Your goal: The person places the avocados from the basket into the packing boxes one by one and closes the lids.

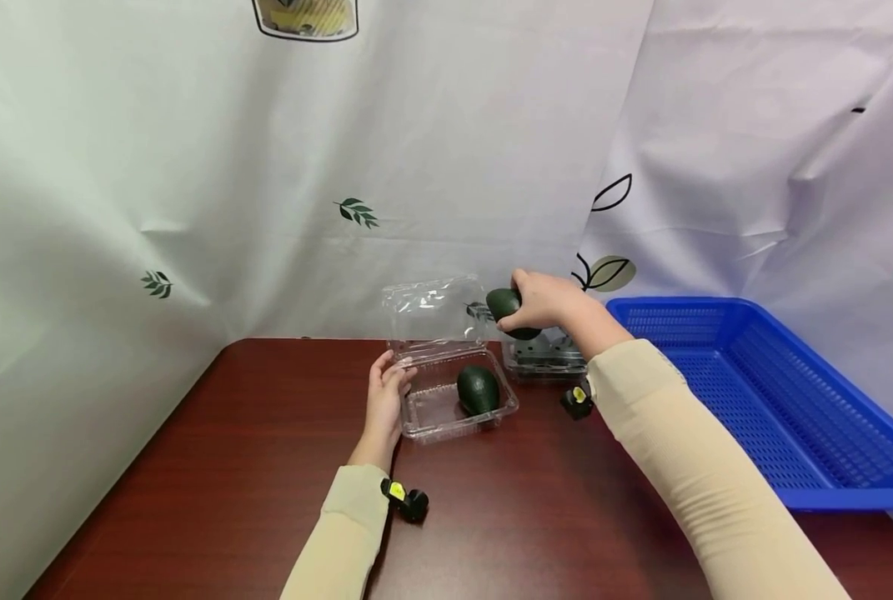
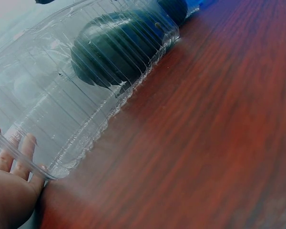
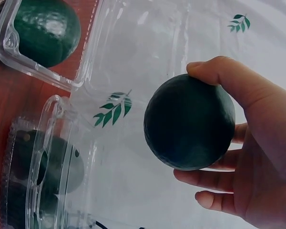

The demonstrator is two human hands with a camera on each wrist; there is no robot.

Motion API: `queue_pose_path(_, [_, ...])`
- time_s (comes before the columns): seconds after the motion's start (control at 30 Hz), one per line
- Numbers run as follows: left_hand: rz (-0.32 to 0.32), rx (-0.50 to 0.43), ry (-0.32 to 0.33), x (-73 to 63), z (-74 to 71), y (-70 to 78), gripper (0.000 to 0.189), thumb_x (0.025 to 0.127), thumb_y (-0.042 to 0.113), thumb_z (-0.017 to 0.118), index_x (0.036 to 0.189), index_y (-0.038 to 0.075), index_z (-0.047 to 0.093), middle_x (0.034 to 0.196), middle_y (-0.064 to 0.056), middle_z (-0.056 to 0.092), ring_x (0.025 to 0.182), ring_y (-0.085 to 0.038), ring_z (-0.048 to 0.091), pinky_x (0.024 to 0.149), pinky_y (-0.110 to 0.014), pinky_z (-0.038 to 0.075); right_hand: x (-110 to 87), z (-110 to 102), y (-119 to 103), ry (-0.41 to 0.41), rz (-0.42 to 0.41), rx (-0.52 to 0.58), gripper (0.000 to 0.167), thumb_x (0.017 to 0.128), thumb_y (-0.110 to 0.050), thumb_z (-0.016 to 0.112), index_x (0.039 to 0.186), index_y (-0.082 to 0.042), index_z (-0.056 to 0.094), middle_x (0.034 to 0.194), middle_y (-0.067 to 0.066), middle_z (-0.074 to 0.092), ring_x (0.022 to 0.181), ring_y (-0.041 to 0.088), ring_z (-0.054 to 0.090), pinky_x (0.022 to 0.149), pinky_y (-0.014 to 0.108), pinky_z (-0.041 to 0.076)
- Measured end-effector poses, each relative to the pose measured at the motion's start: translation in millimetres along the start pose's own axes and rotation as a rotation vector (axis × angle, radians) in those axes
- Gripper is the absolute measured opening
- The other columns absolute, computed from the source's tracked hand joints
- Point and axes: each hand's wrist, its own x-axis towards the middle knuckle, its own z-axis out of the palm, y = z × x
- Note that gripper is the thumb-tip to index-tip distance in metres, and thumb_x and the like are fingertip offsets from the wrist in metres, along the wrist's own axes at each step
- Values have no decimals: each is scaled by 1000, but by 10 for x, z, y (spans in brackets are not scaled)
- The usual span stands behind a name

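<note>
My right hand point(image 1: 544, 302) grips a dark green avocado point(image 3: 189, 123) between thumb and fingers, above the table at the back. Below and to its left stands a clear plastic clamshell box point(image 1: 434, 429), its lid point(image 1: 434, 312) raised upright behind it. One avocado point(image 1: 479, 390) lies in the right part of the box. My left hand point(image 1: 388, 396) touches the box's left edge, its fingers fairly straight; in the left wrist view they show through the clear plastic.
Behind the right hand sits another clear clamshell box point(image 1: 544, 362) with dark green fruit inside. A large blue basket point(image 1: 761, 383) stands on the right of the brown table point(image 1: 266, 467). A white printed cloth point(image 1: 431, 150) hangs along the back.
</note>
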Motion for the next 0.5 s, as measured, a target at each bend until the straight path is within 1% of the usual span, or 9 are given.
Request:
queue_pose_path(0.17, [11,3,12,11,-13,0,40,96,2,39,135,6,33,119,-19,54,98,-20,61,88,-37,37,21,20,-72,-2,-31,1,68,75,-49,65,122,-6,42,104,12,56,85,25,55,70,41,44])
queue_pose_path(0.3, [14,0,13,18,-14,-10,40,96,2,39,135,6,33,117,-17,55,98,-19,61,87,-36,37,26,34,-106,-9,-33,-7,69,76,-50,65,123,-6,41,107,12,54,87,26,55,72,42,43])
queue_pose_path(0.4, [11,-2,3,22,-1,-14,41,96,2,40,136,7,34,116,-15,56,100,-21,61,87,-35,38,21,50,-115,-13,-25,-17,69,76,-50,65,123,-6,41,107,12,54,88,26,55,72,42,43])
queue_pose_path(0.5, [11,-2,5,25,2,-14,40,95,3,40,135,7,35,116,-15,56,99,-21,61,86,-35,38,24,68,-135,-14,-37,-18,69,76,-50,65,123,-6,42,106,12,55,88,26,55,72,42,42])
